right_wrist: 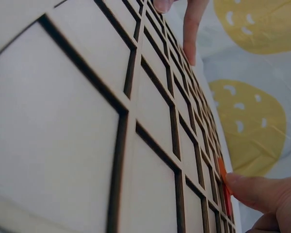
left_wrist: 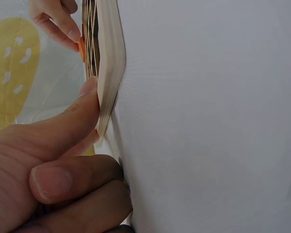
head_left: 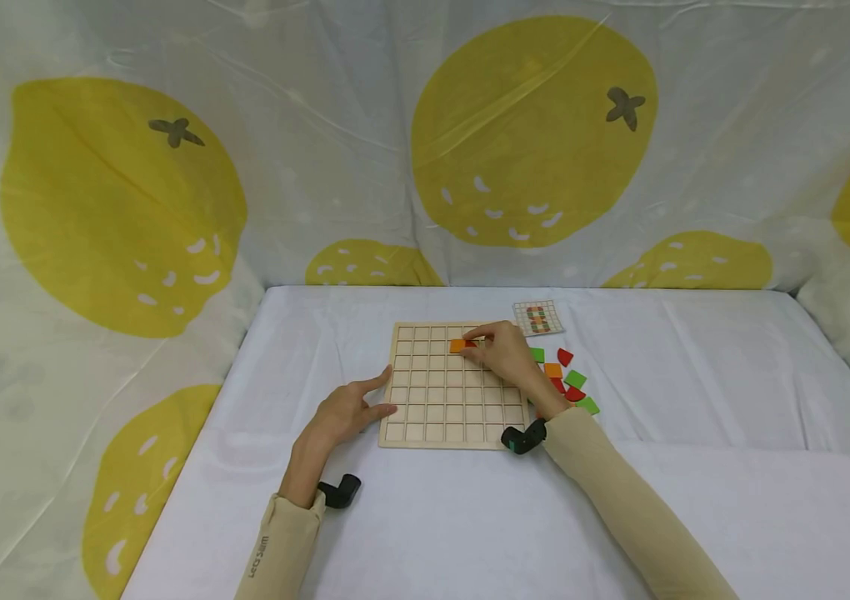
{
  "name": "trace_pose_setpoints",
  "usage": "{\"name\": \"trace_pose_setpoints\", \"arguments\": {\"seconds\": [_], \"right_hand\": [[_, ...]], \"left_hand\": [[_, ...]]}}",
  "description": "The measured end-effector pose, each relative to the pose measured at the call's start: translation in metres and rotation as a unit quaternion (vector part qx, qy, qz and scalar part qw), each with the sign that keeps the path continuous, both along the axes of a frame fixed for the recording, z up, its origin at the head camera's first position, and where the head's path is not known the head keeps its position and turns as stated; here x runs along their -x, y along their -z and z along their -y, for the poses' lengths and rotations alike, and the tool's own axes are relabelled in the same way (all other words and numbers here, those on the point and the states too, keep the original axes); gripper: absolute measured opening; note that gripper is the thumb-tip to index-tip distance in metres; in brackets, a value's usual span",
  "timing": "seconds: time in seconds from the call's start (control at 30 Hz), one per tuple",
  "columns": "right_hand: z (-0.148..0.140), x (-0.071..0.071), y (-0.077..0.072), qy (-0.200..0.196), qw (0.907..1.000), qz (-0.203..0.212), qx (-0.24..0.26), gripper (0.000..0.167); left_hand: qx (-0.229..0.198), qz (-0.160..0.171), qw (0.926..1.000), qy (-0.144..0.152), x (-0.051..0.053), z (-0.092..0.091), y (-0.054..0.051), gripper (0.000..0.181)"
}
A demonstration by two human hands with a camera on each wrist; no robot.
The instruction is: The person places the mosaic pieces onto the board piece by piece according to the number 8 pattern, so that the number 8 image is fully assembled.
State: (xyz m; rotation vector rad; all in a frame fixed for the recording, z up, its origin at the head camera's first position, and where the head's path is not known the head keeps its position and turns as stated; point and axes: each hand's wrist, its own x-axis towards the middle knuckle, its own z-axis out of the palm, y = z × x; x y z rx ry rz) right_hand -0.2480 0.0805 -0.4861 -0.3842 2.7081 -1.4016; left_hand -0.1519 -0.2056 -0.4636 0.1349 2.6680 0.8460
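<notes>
A wooden grid board [head_left: 427, 408] lies flat on the white cloth. My left hand [head_left: 344, 412] steadies its left edge, thumb and index finger spread apart and touching the rim; in the left wrist view the thumb [left_wrist: 70, 121] presses the rim while the other fingers curl below. Over the board's far side, my right hand [head_left: 503, 352] pinches a small red piece [head_left: 471, 343] between thumb and fingertips. Right beside it, an orange square tile [head_left: 457, 346] sits in a cell of the far rows. The red piece [right_wrist: 227, 200] is partly hidden by the thumb in the right wrist view.
Right of the board lie several loose tiles: green squares [head_left: 576, 379], red quarter-rounds [head_left: 564, 357] and an orange square [head_left: 553, 370]. My right forearm partly covers them. A pattern card [head_left: 537, 318] lies behind. A lemon-printed cloth [head_left: 365, 150] hangs at the back.
</notes>
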Motion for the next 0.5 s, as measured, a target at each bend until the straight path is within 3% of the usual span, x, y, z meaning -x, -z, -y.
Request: {"name": "trace_pose_setpoints", "arguments": {"seconds": [0.5], "right_hand": [[0.0056,0.0026,0.0017,-0.008,0.9999,0.003,-0.014,0.024]], "left_hand": [[0.006,0.003,1.0000,-0.004,0.0011,-0.0016,-0.0009,0.074]]}}
